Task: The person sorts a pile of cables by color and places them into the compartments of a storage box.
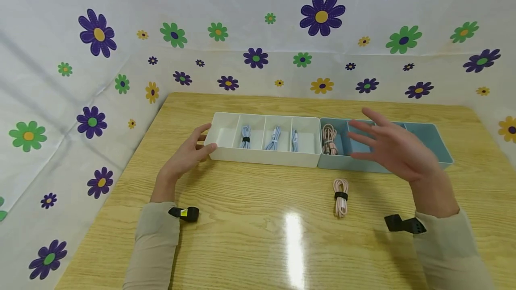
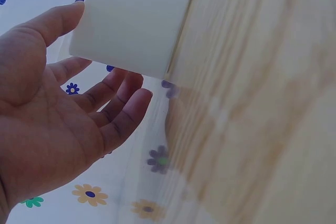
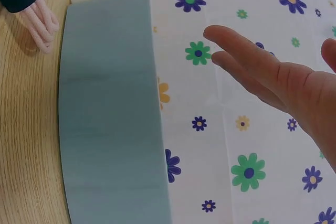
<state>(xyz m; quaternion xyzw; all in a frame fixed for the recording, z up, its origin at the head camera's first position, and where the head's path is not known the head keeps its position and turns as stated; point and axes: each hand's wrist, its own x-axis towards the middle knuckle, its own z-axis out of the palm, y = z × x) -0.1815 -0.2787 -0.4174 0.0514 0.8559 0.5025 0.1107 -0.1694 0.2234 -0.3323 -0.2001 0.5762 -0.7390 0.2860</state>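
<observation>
At the left end of a white divided box (image 1: pixel 266 157), my left hand (image 1: pixel 186 155) has its fingers loosely bent, thumb and index finger at the end wall. The left wrist view shows the thumb by the box's edge and the other fingers spread beneath. Three bundled light-blue cables (image 1: pixel 274 138) lie in separate compartments of the white box. My right hand (image 1: pixel 399 149) hovers over a blue divided box (image 1: pixel 431 144), its fingers extended and holding nothing. Inside that box's leftmost compartment is a pink cable (image 1: pixel 328 140). Another pink cable (image 1: pixel 341 198), bound with a black strap, lies on the table.
Both boxes stand end to end on a wooden table (image 1: pixel 242 227). A white flowered cloth (image 1: pixel 258 21) hangs behind the table and along its left side. Each wrist wears a black strap (image 1: pixel 405 224).
</observation>
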